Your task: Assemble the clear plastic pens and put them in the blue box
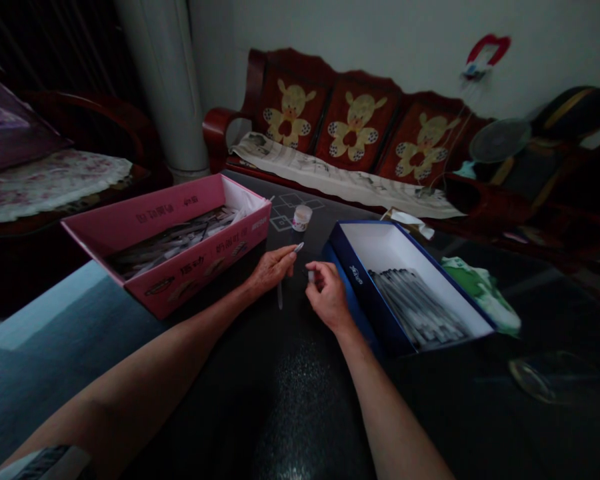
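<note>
My left hand is closed on a slim, pale pen, whose end sticks out past the fingertips. Below that hand a thin translucent length shows; whether it belongs to the same pen I cannot tell. Close by on the right, the fingers of my right hand pinch a small piece, dark at one end and clear at the other, like a pen cap. The two hands are apart, over the dark tabletop. Just beyond them stands a small round tub with a patterned side.
A pink box with loose pen parts stands left. On the right, a blue box holds rows of pens. Beside it lies a green and white packet. A wooden sofa and a fan are behind.
</note>
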Tool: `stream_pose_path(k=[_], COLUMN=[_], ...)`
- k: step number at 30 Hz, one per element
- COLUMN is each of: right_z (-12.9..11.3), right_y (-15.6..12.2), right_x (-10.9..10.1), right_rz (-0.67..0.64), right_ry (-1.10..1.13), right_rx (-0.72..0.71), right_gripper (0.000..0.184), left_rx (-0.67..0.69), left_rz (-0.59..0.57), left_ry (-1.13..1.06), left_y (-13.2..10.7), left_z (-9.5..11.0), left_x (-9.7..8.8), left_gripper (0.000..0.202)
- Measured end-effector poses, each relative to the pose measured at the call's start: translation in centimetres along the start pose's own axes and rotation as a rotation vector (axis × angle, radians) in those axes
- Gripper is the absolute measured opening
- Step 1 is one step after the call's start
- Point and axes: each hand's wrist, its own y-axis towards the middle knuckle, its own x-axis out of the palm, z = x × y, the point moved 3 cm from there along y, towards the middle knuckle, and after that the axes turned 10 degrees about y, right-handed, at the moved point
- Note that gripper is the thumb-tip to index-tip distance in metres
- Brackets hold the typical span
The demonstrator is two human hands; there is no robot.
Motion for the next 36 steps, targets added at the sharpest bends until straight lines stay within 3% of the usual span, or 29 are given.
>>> stream_pose_path(k=[6, 9, 12, 18, 30, 36], right_z=[2.1, 2.4, 2.4, 2.1, 1.8, 1.7], right_y=[0.4, 0.4, 0.5, 0.5, 0.3, 0.3], right_x=[-0.7, -0.9, -1.1, -1.0, -0.8, -0.5], right_rz=[0.205, 0.343, 0.402, 0.421, 0.284, 0.294], right_ry=[0.621, 0.866, 0.987, 1.025, 0.912, 0.88], right_rx=[0.391, 0.508, 0.575, 0.603, 0.564, 0.511], right_gripper=[0.03, 0.034, 0.034, 0.032, 0.032, 0.03], left_rx=[0.137, 0.185, 0.208, 0.247, 0.308, 0.31], left_rz=[-0.121, -0.15, -0.154, -0.187, -0.188, -0.166], left_ry=[0.184, 0.244, 0.271, 0.374, 0.45, 0.507], left_y=[-0.9, -1.3, -1.5, -1.5, -1.4, -1.6], left_z=[1.3, 2.0, 2.5, 2.4, 2.0, 1.9], left_x=[0.9, 1.1, 1.2, 1.4, 1.5, 1.7], left_gripper=[0.039, 0.036, 0.033, 0.036, 0.031, 0.03])
